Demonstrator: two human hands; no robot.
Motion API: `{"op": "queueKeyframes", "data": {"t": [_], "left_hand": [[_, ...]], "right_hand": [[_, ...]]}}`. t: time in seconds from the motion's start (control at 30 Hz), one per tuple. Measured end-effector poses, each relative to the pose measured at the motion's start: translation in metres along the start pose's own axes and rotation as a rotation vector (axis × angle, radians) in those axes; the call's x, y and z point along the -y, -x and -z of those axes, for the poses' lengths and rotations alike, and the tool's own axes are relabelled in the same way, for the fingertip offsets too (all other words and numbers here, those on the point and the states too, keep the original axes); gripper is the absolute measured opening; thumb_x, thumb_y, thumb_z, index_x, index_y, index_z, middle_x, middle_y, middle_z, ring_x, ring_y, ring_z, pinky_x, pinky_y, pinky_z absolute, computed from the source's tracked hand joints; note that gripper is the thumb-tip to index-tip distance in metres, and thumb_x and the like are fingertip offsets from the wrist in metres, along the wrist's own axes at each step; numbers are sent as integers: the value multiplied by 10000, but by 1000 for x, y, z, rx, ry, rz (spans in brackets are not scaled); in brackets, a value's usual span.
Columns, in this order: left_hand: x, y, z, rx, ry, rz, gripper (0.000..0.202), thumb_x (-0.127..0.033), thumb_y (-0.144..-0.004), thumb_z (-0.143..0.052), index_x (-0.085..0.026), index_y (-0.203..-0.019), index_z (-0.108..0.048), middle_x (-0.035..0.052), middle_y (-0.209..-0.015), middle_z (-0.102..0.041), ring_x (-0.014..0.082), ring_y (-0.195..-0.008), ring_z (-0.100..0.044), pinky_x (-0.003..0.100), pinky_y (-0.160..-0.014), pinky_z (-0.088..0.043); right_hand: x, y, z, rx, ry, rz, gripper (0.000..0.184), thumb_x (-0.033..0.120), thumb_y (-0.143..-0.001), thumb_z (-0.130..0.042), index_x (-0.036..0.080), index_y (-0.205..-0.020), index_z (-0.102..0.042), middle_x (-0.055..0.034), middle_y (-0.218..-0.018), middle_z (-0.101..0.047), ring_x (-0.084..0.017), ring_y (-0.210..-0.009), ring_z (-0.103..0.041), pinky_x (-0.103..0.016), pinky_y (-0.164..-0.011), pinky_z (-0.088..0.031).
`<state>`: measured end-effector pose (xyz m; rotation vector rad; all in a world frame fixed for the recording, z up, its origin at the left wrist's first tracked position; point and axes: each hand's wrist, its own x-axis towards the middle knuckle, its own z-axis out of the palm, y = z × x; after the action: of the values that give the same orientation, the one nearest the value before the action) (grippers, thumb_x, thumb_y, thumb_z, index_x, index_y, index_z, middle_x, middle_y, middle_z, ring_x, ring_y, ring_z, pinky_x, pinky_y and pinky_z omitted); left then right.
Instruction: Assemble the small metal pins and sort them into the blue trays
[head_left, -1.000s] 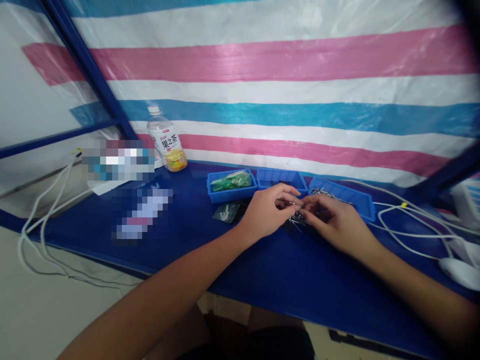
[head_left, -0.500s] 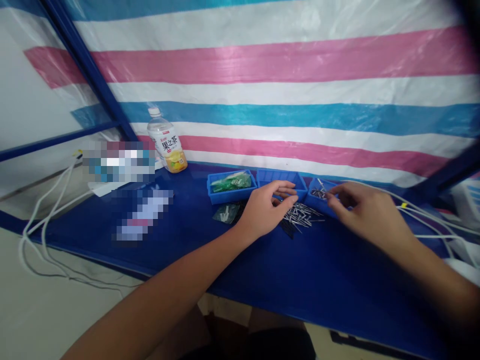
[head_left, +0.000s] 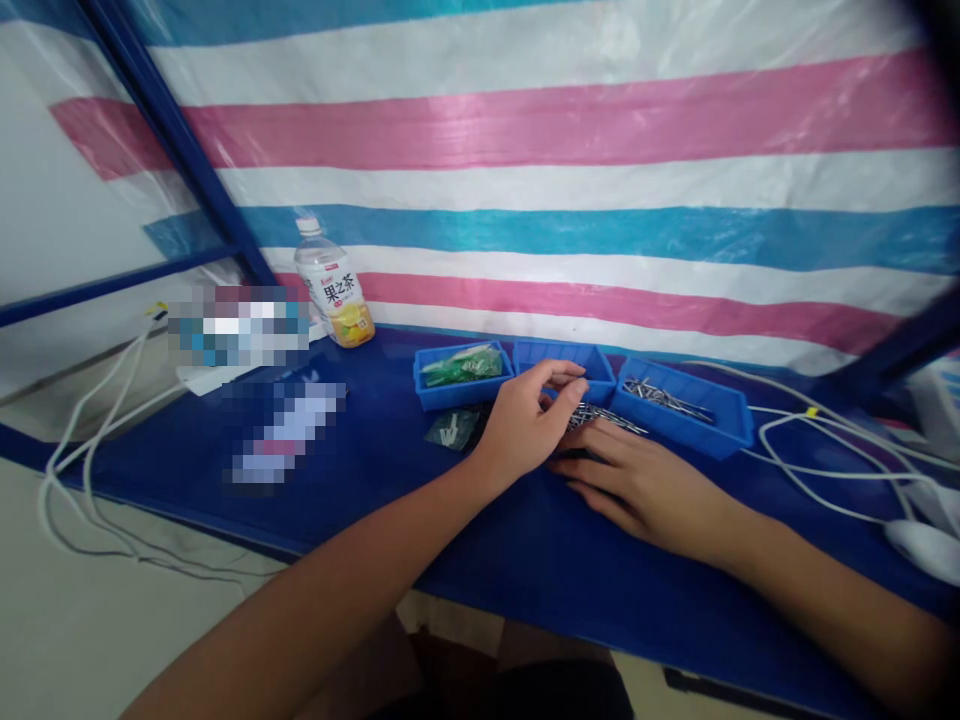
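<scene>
My left hand (head_left: 521, 428) rests on the blue table (head_left: 390, 480) with its fingers curled into a pinch beside a loose pile of small metal pins (head_left: 604, 417). What the pinch holds is too small to make out. My right hand (head_left: 637, 482) lies flat on the table just below the pile, fingers stretched out to the left and partly under my left hand. Behind the hands stand three small blue trays: the left tray (head_left: 431, 390) holds a green bag, the middle tray (head_left: 596, 360) looks bare, and the right tray (head_left: 731, 425) holds more pins.
A small clear bag (head_left: 452, 428) lies left of my left hand. A drink bottle (head_left: 334, 285) stands at the back left. White cables (head_left: 817, 470) and a white device (head_left: 926, 548) lie at the right, more cables (head_left: 82, 440) hang at the left edge. A striped tarp (head_left: 570, 210) closes the back.
My right hand reached up to the right tray half a second ago and has come back down, now lying flat by the pin pile. My left hand has barely moved.
</scene>
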<state>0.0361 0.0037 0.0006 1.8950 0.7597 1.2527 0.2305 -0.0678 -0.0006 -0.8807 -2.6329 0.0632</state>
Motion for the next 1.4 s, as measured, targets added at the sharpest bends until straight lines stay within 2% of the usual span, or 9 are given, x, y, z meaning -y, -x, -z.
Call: {"op": "queueKeyframes", "data": {"t": [0.23, 0.6, 0.77, 0.9, 1.07, 1.23, 1.4], "left_hand": [[-1, 0, 1, -4, 25, 23, 210, -315, -1070, -605, -197, -1207, -712, 94, -1203, -802, 228, -1117, -773, 350, -885, -617], [-2, -1, 1, 11, 14, 31, 209, -307, -1067, -608, -195, -1210, -713, 96, -1199, -803, 227, -1104, -778, 350, -881, -625], [-4, 0, 1, 21, 16, 28, 216, -291, -1065, -597, -185, -1212, -714, 99, -1181, -809, 226, -1099, -779, 346, -880, -615], [-4, 0, 1, 20, 8, 18, 215, -279, -1062, -593, -184, -1210, -717, 97, -1170, -813, 224, -1087, -779, 343, -862, -611], [-6, 1, 2, 41, -52, -16, 200, -277, -1053, -617, -195, -1200, -724, 80, -1157, -812, 213, -1060, -774, 335, -860, -613], [-6, 2, -1, 79, -117, -78, 208, -240, -1021, -646, -201, -1207, -730, 78, -1149, -814, 217, -1036, -776, 338, -861, -631], [-2, 2, -2, 112, -174, -100, 233, -203, -989, -665, -198, -1207, -747, 75, -1129, -812, 221, -1036, -776, 375, -931, -639]], "right_hand": [[-8, -3, -11, -76, 88, 46, 402, 146, -1068, -549, 241, -1419, -721, -122, -1253, -778, -307, -1195, -707, -527, -1046, -629], [-15, -3, -11, -151, 105, -24, 387, 141, -1082, -536, 240, -1409, -718, -134, -1214, -788, -324, -1219, -736, -538, -1026, -649], [-17, -2, -7, -184, 122, 10, 386, 126, -1090, -517, 219, -1419, -697, -139, -1189, -784, -311, -1183, -740, -511, -991, -658], [-17, -1, -5, -176, 113, -5, 420, 114, -1095, -493, 251, -1457, -656, -128, -1213, -769, -299, -1196, -716, -489, -964, -653], [-20, 1, -3, -179, 84, -48, 415, 117, -1086, -483, 267, -1420, -677, -112, -1144, -773, -296, -1089, -720, -487, -919, -639], [-29, 7, 1, -283, 84, -137, 326, 174, -1075, -527, 273, -1302, -739, -112, -1155, -784, -291, -1036, -740, -487, -927, -623], [-34, 10, 10, -382, 127, -189, 273, 160, -1057, -572, 258, -1249, -740, -96, -1147, -797, -285, -1042, -747, -480, -954, -603]]}}
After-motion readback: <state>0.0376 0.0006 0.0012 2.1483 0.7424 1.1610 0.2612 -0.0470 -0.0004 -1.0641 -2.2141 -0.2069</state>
